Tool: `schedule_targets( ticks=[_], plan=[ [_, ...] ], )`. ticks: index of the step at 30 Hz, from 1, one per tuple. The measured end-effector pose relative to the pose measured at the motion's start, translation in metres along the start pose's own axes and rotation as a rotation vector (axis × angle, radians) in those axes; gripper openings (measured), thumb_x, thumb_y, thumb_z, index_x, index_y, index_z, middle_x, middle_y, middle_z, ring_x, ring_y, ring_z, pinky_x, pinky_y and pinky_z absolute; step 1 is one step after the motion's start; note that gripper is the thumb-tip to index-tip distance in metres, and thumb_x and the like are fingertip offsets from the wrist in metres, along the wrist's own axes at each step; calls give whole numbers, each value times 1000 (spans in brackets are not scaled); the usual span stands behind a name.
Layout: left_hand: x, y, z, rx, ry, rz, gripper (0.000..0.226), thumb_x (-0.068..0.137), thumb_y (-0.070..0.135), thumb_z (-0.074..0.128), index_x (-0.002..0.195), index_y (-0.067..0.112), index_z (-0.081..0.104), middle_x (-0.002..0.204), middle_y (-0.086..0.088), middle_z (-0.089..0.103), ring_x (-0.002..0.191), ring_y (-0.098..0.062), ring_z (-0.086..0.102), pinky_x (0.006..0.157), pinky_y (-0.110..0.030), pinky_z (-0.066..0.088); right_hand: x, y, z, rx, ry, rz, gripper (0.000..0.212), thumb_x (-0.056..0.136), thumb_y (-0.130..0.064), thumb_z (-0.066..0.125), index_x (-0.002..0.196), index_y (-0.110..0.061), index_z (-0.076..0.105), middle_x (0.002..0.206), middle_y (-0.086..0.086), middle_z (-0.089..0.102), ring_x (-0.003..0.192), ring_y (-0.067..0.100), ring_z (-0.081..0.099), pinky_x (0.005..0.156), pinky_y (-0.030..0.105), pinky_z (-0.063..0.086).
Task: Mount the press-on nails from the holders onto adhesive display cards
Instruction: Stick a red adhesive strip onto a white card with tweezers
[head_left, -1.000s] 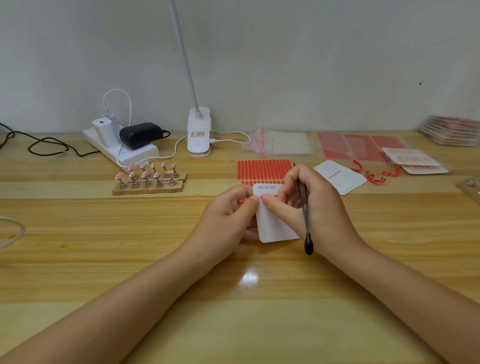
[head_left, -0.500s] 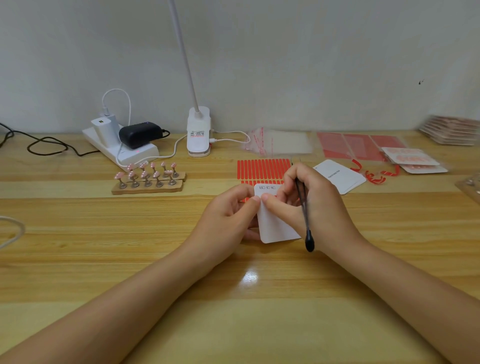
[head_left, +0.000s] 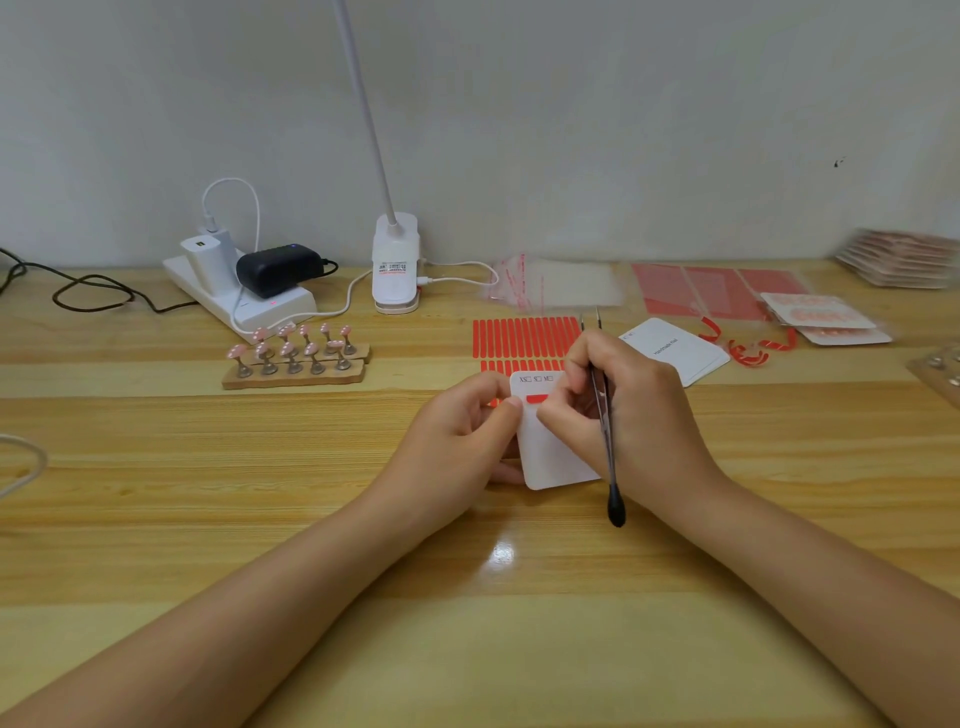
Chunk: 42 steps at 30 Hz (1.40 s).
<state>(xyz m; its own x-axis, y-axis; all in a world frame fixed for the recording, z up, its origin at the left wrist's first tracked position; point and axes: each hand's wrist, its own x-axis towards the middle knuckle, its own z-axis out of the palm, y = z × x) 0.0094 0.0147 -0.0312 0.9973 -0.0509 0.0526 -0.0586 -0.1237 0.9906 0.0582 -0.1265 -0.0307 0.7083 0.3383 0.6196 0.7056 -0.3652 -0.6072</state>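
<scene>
A white display card (head_left: 548, 452) sits at the table's middle with a red adhesive strip (head_left: 537, 399) near its top. My left hand (head_left: 462, 431) pinches the card's left edge. My right hand (head_left: 631, 410) presses fingers on the card by the strip and holds black tweezers (head_left: 605, 415), whose tips point away from me. Pink press-on nails stand on metal holders in a wooden base (head_left: 293, 358) to the left, apart from both hands. A sheet of red adhesive strips (head_left: 524, 338) lies just behind the card.
A second white card (head_left: 675, 351) lies right of my hand, with peeled red backing scraps (head_left: 748, 351) and finished nail cards (head_left: 826, 322) beyond. A power strip with chargers (head_left: 239, 283), a lamp clamp (head_left: 396, 270) and clear bags (head_left: 556, 283) line the wall. A plastic tray (head_left: 940, 369) sits at the right edge.
My right fingers have shifted slightly on the card, and the red strip near its top now shows between my hands. The card and left hand have hardly moved.
</scene>
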Motion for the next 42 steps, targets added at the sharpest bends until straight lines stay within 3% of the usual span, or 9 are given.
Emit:
schedule_targets(
  ticks=[4, 7, 12, 17, 20, 24, 35, 38, 42],
  plan=[
    [0, 1, 0, 7, 17, -14, 22, 97, 11, 41, 99, -9, 50, 96, -25, 66, 82, -20, 70, 61, -25, 57, -1, 2, 1, 97, -17, 34, 34, 73, -2, 68, 67, -20, 40, 59, -1, 53, 54, 8, 50, 52, 12, 39],
    [0, 1, 0, -3, 11, -13, 24, 97, 12, 42, 103, -10, 51, 98, -25, 66, 84, -21, 70, 62, -24, 57, -2, 1, 2, 109, -26, 29, 32, 75, -13, 71, 69, -21, 41, 60, -2, 54, 56, 9, 51, 54, 14, 41],
    [0, 0, 0, 0, 10, -3, 24, 98, 11, 41, 104, -8, 53, 99, -27, 65, 85, -23, 70, 62, -25, 57, -1, 0, 3, 71, -26, 11, 24, 77, -11, 70, 72, -12, 46, 61, -1, 55, 58, 13, 53, 52, 18, 43],
    [1, -2, 0, 11, 17, 7, 20, 97, 11, 41, 97, -4, 54, 96, -26, 65, 81, -23, 70, 59, -22, 54, -2, -3, 3, 13, 9, -62, 33, 77, -7, 66, 73, -26, 39, 65, 2, 56, 59, 14, 53, 55, 26, 45],
    [2, -3, 1, 18, 25, 11, 19, 97, 11, 41, 89, -1, 53, 94, -29, 64, 82, -25, 69, 59, -24, 55, -3, -4, 4, -24, 2, -89, 22, 77, -5, 67, 77, -15, 47, 65, -2, 53, 59, 14, 52, 55, 29, 43],
    [2, -5, 1, 36, 18, 18, 20, 97, 13, 42, 93, -2, 54, 92, -25, 66, 80, -21, 70, 58, -24, 54, -3, -5, 3, -61, -5, -105, 17, 76, -2, 68, 78, -6, 51, 64, 0, 53, 60, 16, 52, 55, 29, 42],
    [2, -3, 1, 34, 23, 19, 20, 97, 12, 41, 85, 9, 56, 83, -14, 68, 77, -18, 70, 58, -24, 55, -2, -5, 3, -119, -11, -144, 15, 76, -1, 67, 78, -6, 52, 62, 1, 53, 62, 17, 51, 56, 29, 42],
    [1, -2, 2, 26, 32, 8, 19, 98, 11, 41, 91, 5, 58, 87, -18, 68, 80, -18, 70, 59, -24, 55, -2, -5, 2, -99, -13, -127, 15, 75, 1, 66, 77, -5, 53, 62, 2, 54, 62, 17, 52, 56, 27, 42],
    [0, 1, 2, -1, 81, -36, 21, 98, 11, 40, 96, 10, 61, 89, -2, 71, 82, -12, 70, 55, -20, 53, 3, 5, -13, -108, 7, -82, 17, 76, 2, 67, 76, -7, 52, 65, -3, 55, 65, 7, 55, 58, 18, 45]
  ],
)
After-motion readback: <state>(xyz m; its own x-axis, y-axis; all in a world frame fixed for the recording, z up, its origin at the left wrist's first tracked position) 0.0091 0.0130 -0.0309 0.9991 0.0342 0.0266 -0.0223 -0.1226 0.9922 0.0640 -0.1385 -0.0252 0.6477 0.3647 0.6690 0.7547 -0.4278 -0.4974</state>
